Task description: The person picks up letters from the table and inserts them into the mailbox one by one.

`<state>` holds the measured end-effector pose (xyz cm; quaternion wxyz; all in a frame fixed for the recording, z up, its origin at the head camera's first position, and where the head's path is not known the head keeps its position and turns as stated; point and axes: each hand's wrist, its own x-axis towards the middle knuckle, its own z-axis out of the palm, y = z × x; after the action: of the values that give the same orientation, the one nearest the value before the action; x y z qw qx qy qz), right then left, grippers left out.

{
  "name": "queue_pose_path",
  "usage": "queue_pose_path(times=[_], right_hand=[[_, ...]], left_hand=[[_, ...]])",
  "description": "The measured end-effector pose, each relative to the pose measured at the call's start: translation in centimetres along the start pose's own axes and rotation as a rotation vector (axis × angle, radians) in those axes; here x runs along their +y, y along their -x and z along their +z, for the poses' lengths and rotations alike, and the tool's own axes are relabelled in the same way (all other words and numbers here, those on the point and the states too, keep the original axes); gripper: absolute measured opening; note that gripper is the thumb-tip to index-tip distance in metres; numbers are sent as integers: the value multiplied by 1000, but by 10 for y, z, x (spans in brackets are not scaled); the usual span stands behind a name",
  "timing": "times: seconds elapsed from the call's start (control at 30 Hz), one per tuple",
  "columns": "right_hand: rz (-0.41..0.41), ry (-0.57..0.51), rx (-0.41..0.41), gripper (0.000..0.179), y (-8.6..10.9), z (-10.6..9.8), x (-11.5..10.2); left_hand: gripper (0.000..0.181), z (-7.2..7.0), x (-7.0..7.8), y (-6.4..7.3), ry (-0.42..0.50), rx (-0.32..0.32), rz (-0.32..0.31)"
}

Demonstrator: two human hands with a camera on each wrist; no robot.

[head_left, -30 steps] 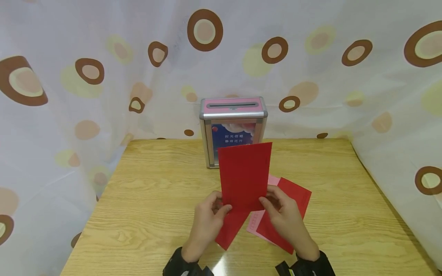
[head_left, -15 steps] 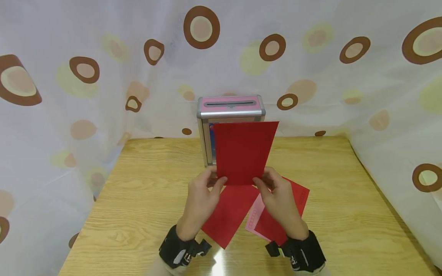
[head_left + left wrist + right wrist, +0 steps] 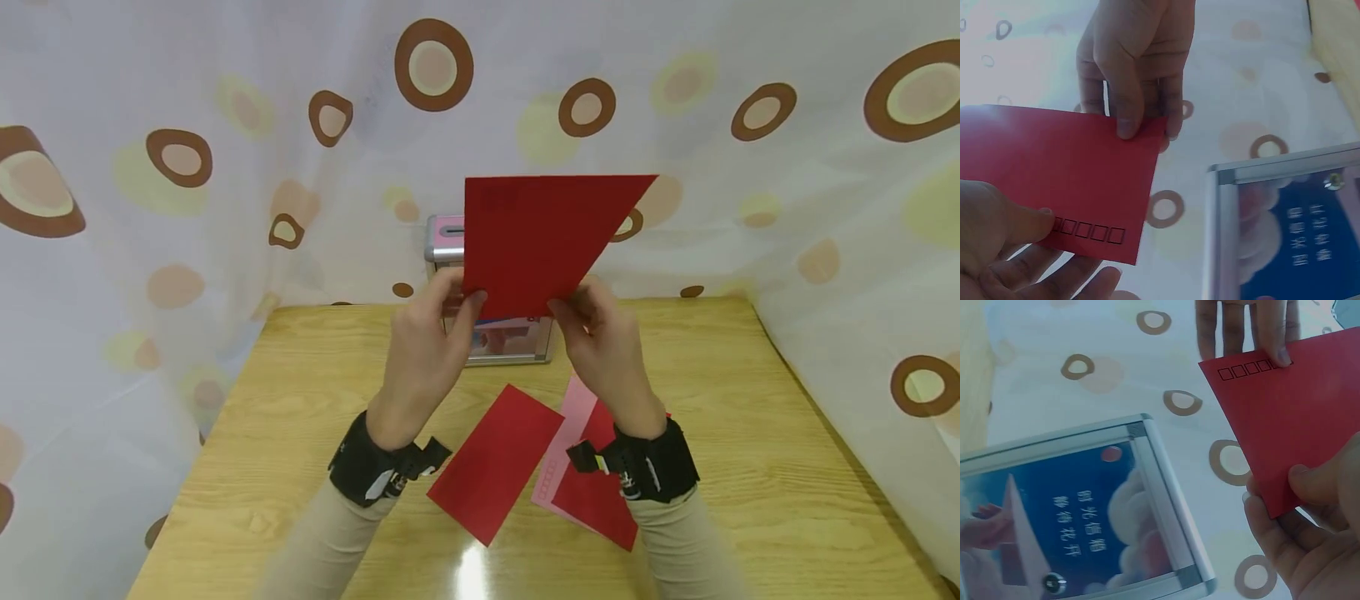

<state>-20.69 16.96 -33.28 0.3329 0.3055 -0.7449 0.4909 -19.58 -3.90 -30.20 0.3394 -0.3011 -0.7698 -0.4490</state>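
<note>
Both hands hold a red envelope up in front of the letter box. My left hand pinches its lower left corner between thumb and fingers. At the lower right corner, my right hand pinches it likewise. In the left wrist view the envelope shows a row of small printed squares near my left thumb. The letter box, with a silver frame and a pink slotted top, is mostly hidden behind the envelope. Its blue front panel, with white characters, shows in the right wrist view.
Another red envelope lies flat on the wooden table. To its right, a pink envelope lies partly under a further red envelope, below my right wrist. A white curtain with brown rings surrounds the table's back and sides.
Both hands have lifted the red envelope upward and away from me, and it now covers much of the letter box's slotted top. The lying red envelope has come into fuller view.
</note>
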Motion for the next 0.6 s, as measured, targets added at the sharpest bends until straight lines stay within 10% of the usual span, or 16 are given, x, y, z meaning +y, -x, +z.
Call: queue_pose_path(times=[0.6], right_hand=[[-127,226,4,28,-60,-10,12]], left_hand=[[20,-24,43,-61,-1,143,272]])
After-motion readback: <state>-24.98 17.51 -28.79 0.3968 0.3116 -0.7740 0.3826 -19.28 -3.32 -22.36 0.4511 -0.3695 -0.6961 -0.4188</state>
